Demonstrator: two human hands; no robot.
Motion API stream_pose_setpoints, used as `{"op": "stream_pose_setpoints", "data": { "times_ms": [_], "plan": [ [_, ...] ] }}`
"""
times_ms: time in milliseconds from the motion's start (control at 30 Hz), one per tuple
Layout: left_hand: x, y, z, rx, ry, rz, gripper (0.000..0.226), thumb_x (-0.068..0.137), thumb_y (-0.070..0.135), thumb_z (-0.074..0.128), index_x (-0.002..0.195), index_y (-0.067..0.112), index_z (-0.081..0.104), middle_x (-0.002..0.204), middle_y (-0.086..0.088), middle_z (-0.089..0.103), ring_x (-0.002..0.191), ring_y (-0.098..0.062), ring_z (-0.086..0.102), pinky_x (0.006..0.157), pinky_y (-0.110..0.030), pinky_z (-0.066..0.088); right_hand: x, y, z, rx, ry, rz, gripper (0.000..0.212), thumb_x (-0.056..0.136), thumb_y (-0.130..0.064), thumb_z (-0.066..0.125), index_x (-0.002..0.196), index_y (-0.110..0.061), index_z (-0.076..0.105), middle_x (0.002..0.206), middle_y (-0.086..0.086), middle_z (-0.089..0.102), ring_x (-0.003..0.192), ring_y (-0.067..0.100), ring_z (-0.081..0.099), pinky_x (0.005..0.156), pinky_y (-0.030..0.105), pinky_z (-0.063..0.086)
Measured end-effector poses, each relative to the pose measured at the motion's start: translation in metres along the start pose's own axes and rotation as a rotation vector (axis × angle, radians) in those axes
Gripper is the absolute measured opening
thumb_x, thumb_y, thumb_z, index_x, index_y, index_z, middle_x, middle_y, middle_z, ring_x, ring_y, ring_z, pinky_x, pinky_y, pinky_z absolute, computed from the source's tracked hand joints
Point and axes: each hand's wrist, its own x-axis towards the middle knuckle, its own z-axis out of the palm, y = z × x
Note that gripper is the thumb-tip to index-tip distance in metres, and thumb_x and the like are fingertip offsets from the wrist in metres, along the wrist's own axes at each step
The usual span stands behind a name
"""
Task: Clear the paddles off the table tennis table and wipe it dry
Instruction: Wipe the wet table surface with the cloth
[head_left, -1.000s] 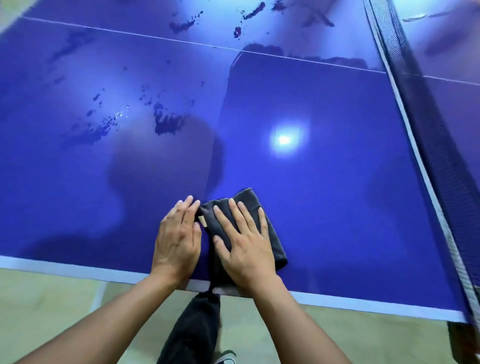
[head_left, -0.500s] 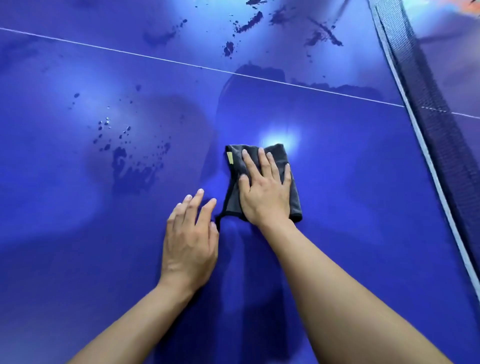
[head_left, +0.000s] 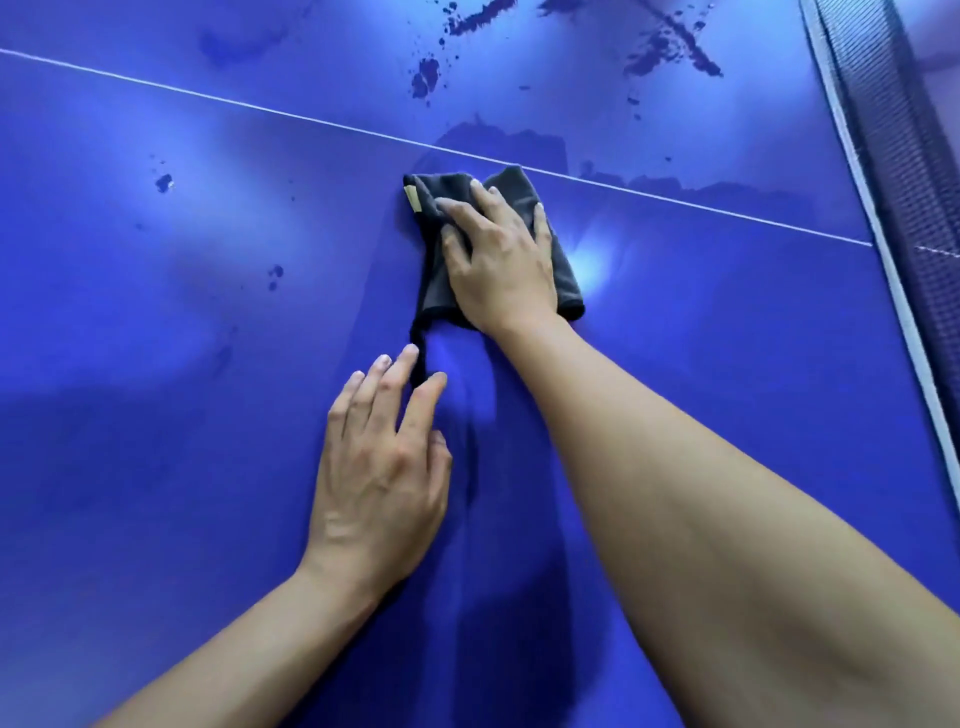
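Head view: the right grip (head_left: 501, 260) lies flat with fingers spread, palm pressing a folded dark cloth (head_left: 511, 187) onto the blue tabletop (head_left: 156, 364); it pinches nothing, only bears down. The cloth sits directly under that grip, its long axis running away from the wrist, its far edge touching the white line (head_left: 260, 106). A thin loop of the cloth (head_left: 418, 353) trails back toward the left grip (head_left: 382, 467), which rests flat, fingers straight and holding nothing, on the tabletop behind and to the left of the cloth; its forefinger is at the loop's end.

Just ahead of the right grip, across the line, lies a dark wet film (head_left: 509, 140), with heavier smears (head_left: 670, 52) farther ahead. A few drops (head_left: 163, 182) sit well off to the left. The net (head_left: 893, 130) runs along the right. No paddles are in view.

Wiping appears mid-course. The next stroke likely goes straight ahead over the line, and the right grip, already on the cloth, is the nearer one.
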Motion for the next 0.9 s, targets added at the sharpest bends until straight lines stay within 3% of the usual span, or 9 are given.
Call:
{"op": "stream_pose_setpoints", "data": {
  "times_ms": [267, 433, 667, 900],
  "plan": [
    [0.019, 0.066, 0.035, -0.066, 0.0, 0.186, 0.036, 0.091, 0.002, 0.051, 0.124, 0.006, 0.066, 0.141, -0.013, 0.058, 0.134, -0.032, 0.053, 0.112, -0.055, 0.038, 0.033, 0.02, -0.005, -0.068, -0.192, -0.093, 0.056, 0.101, -0.05, 0.027, 0.157, -0.048, 0.026, 0.171, -0.006, 0.01, 0.157, 0.008, 0.002, 0.125, 0.047, -0.011],
    [0.02, 0.091, 0.046, 0.012, -0.043, 0.109, 0.042, 0.096, 0.016, 0.042, 0.134, 0.011, 0.059, 0.149, -0.008, 0.051, 0.142, -0.03, 0.043, 0.119, -0.053, 0.027, 0.017, 0.117, -0.05, -0.106, -0.112, 0.11, 0.056, 0.103, -0.047, 0.025, 0.159, -0.045, 0.022, 0.171, -0.005, 0.008, 0.157, 0.009, 0.002, 0.125, 0.047, -0.011],
    [0.018, 0.101, 0.047, 0.003, -0.064, 0.058, 0.042, 0.096, 0.016, 0.037, 0.134, 0.014, 0.056, 0.151, -0.002, 0.047, 0.144, -0.026, 0.039, 0.123, -0.049, 0.021, -0.038, 0.297, -0.137, -0.187, 0.034, 0.471, 0.058, 0.103, -0.05, 0.028, 0.16, -0.04, 0.025, 0.171, 0.0, 0.013, 0.157, 0.014, 0.007, 0.126, 0.049, -0.006],
    [0.019, 0.103, 0.041, -0.082, -0.096, 0.049, 0.043, 0.097, 0.016, 0.039, 0.135, 0.014, 0.058, 0.15, -0.003, 0.049, 0.145, -0.024, 0.039, 0.123, -0.05, 0.021, -0.055, 0.33, -0.155, -0.219, 0.056, 0.565, 0.062, 0.102, -0.054, 0.029, 0.161, -0.033, 0.025, 0.17, 0.009, 0.013, 0.157, 0.022, 0.01, 0.126, 0.053, -0.004]
  ]
}}
